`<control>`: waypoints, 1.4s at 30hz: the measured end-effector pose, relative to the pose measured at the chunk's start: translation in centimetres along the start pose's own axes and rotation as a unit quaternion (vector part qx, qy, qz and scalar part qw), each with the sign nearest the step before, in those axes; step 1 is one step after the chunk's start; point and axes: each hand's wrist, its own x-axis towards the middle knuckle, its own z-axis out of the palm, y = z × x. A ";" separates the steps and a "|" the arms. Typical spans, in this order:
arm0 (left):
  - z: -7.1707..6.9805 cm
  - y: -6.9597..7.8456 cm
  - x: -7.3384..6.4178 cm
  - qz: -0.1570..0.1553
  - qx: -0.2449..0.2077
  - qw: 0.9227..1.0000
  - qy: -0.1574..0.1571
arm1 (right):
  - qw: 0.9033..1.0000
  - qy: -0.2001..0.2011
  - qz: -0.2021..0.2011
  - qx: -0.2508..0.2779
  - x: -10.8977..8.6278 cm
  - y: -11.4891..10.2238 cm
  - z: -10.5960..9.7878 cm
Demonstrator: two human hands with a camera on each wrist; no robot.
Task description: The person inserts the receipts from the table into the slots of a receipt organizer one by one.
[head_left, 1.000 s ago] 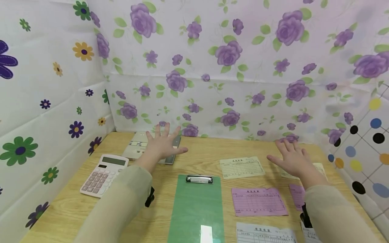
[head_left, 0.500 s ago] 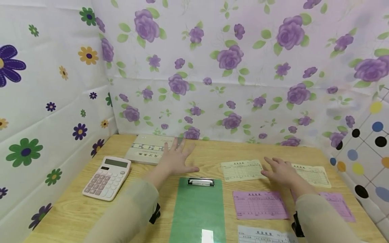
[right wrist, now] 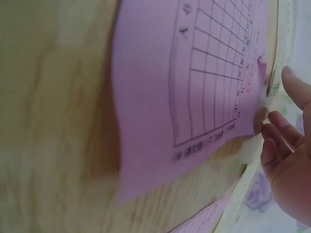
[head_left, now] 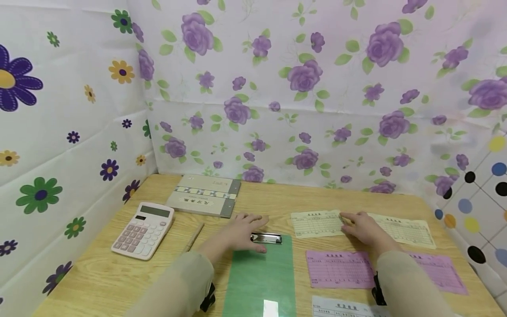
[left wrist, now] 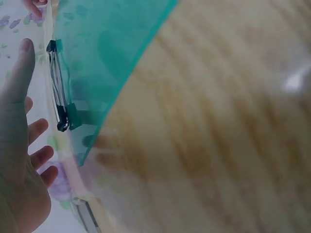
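Note:
My left hand (head_left: 243, 232) hovers over the upper left corner of a green clipboard (head_left: 259, 277), fingers spread and holding nothing. Beside its fingertips is the clipboard's metal clip (head_left: 266, 238), also visible in the left wrist view. My right hand (head_left: 364, 229) is at the right edge of a pale yellow form slip (head_left: 317, 223), index fingertip at that edge. Whether it touches the paper I cannot tell. Another yellow slip (head_left: 412, 231) lies partly behind this hand. Below are a pink slip (head_left: 338, 269) and a second pink slip (head_left: 439, 270), partly covered by my sleeve.
Left on the wooden table (head_left: 91, 281) lies a pink and white calculator (head_left: 143, 231), with a grey-and-cream book (head_left: 203, 196) behind it. A thin brown stick (head_left: 194, 237) is near my left forearm. A white slip (head_left: 344, 307) lies at the front. Patterned cloth (head_left: 277, 132) closes off the back.
Both hands have come down toward the table. The left has moved right and nearer, from over the book to the clipboard's top; the right has moved left to the yellow slip's edge.

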 end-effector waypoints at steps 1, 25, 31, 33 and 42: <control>0.1 0.1 0.0 -0.002 -0.005 1.000 -0.001 | 1.000 0.000 0.000 -0.003 0.1 0.1 0.1; 2.7 -0.4 -0.8 -0.008 -0.041 0.998 0.043 | 0.999 0.015 0.002 0.030 0.3 -0.2 0.7; 2.8 -0.3 -0.7 -0.009 -0.049 0.998 0.043 | 0.998 0.026 0.021 0.054 -0.1 -0.4 0.8; 2.8 -0.2 -0.7 -0.009 -0.050 0.998 0.041 | 0.997 0.023 0.034 0.072 -0.4 -0.5 0.7; 2.3 -0.2 -0.5 -0.014 -0.046 0.998 0.037 | 0.962 0.017 0.083 0.258 -1.5 -0.4 0.2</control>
